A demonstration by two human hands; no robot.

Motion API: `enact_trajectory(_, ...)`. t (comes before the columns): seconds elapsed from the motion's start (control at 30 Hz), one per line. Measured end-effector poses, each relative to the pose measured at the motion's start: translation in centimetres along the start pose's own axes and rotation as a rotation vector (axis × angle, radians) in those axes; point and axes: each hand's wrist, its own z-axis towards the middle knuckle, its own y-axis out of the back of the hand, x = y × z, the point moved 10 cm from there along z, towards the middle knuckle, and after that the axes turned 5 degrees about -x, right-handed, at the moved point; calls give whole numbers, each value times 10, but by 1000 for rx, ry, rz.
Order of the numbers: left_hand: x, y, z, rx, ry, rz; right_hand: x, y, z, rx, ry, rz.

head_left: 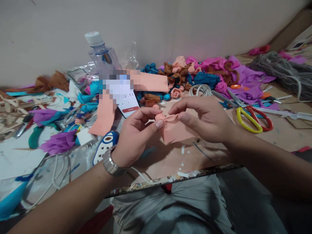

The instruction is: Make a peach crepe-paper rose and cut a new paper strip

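Note:
A peach crepe paper strip [179, 131] spans the space between my hands above the table's front part. Its left end is rolled into a small rosette [160, 117], pinched between the thumb and fingers of my left hand [136, 133]. My right hand [203, 118] grips the strip's upper edge between thumb and fingers, where the paper looks folded and twisted. The strip's lower part hangs loose below my fingers. A metal watch [113, 162] is on my left wrist. Further peach strips [153, 81] lie behind my left hand, beside a lit phone [128, 104].
Scissors [253, 118] with yellow and red handles lie right of my right hand. A clear bottle [103, 55] stands at the back. Crumpled coloured paper [207, 78] is heaped along the wall. A blue-white power strip [104, 146] sits by my left wrist; grey yarn [280, 74] lies far right.

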Motion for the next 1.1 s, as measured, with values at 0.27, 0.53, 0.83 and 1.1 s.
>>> enact_trajectory(0.27,-2,-3,-2,46,-1,20,3,-4,0,0,35,-71)
enact_trajectory(0.53,-5,-9,-3,83,-31,10,1,-7,0,12,27,-75)
enact_trajectory(0.83,-9,-8,-3,82,-69,68,2,-8,-1,5,13,-35)
enact_trajectory(1.1,-11,-6,-2,42,-76,64,-2,-7,-2,-17,2,-43)
